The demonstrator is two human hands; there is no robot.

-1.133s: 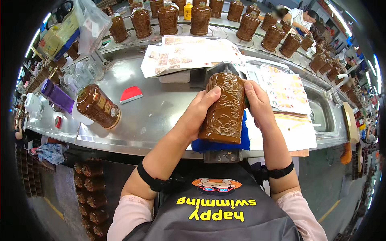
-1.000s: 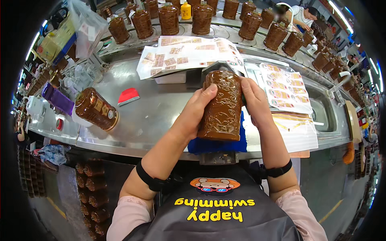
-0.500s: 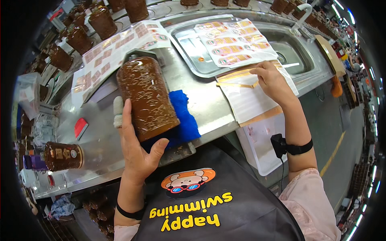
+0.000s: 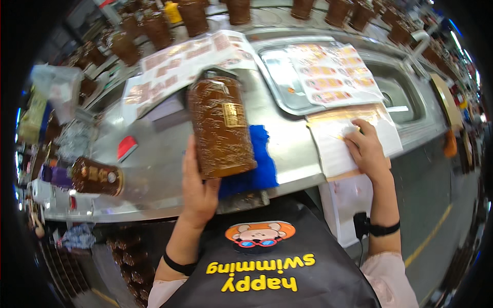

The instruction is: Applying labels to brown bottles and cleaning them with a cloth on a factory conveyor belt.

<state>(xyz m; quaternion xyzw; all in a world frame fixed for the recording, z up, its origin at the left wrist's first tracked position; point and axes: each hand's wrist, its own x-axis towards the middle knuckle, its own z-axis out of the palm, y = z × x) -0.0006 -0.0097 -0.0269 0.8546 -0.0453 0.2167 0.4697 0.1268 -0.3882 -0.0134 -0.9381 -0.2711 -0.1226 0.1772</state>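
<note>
A brown, embossed glossy bottle [image 4: 215, 146] lies over a blue cloth [image 4: 264, 159], its base toward me. A small gold label [image 4: 234, 115] shows on its upper side. My left hand [image 4: 199, 190] holds the bottle near its base, fingers along the left side and thumb beneath the near end. Under the bottle's far end is a dark angular piece [image 4: 218, 73]. My right hand [image 4: 365, 149] rests over white sheets [image 4: 334, 154], its fingers curled inward. Something small and whitish shows at these blurred fingertips; I cannot make it out.
Label sheets [image 4: 167, 77] lie behind the bottle, and another sheet [image 4: 334, 77] covers part of a metal tray [image 4: 277, 66]. A sink [image 4: 395, 97] is at the right. To the left are a red scraper-like piece [image 4: 127, 148] and a brown jar [image 4: 96, 177].
My right hand has moved down from the strips at the sheets' far edge onto the white sheets. A gold label now shows on the bottle. The whole view has shifted.
</note>
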